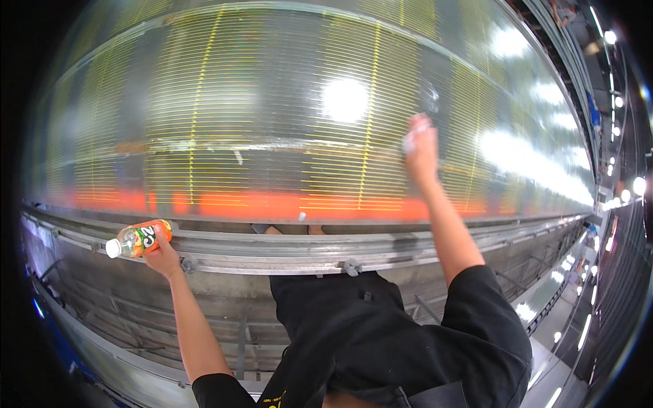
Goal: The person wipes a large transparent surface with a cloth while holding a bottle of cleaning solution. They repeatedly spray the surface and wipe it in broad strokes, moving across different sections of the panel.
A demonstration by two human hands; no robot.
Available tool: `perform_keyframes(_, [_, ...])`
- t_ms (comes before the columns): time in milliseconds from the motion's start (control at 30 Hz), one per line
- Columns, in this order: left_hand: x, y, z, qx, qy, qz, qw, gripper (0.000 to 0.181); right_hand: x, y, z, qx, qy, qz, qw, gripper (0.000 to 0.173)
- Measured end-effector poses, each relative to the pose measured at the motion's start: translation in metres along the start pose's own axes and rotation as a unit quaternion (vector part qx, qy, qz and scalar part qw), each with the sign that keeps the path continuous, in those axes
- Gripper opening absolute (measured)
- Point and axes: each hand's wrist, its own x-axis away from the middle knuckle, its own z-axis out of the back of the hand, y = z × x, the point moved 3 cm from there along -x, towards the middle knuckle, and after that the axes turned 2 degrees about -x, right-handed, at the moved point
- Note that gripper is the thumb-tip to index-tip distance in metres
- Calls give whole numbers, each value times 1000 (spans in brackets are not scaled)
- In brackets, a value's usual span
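Note:
On the left, my left hand (164, 256) grips a plastic bottle (140, 238) with a white cap and an orange label, lying nearly level above a metal rail (306, 255). My right hand (422, 148) reaches out over a long, shiny table surface (285, 102) printed with yellow lines. It is blurred, and whether its fingers hold the whitish thing beside them I cannot tell. A small white piece (302, 217) lies near the surface's red front edge, and a pale strip (238, 157) lies farther in.
The metal rail with knobs (352, 266) runs between my body and the table. Metal framework (242, 341) stands below and behind me. Another long shiny surface (530, 306) and bright lamps (639, 185) are at the right.

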Motion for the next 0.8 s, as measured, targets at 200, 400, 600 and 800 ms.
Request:
perform_keyframes(200, [-5,7,-20,49,33,-16,998,51,-161,-18,-63,-53,79,-95,991,29])
perform_keyframes(400, [-1,11,-5,-20,10,-9,1000,44,-13,-253,-51,79,-114,308,941,64])
perform_keyframes(600, [-3,10,-7,16,2,7,1000,55,-68,-78,-28,-14,-105,108,989,39])
perform_keyframes(800, [-9,9,-19,39,-28,7,999,56,-100,-178,-63,-115,-17,88,989,31])
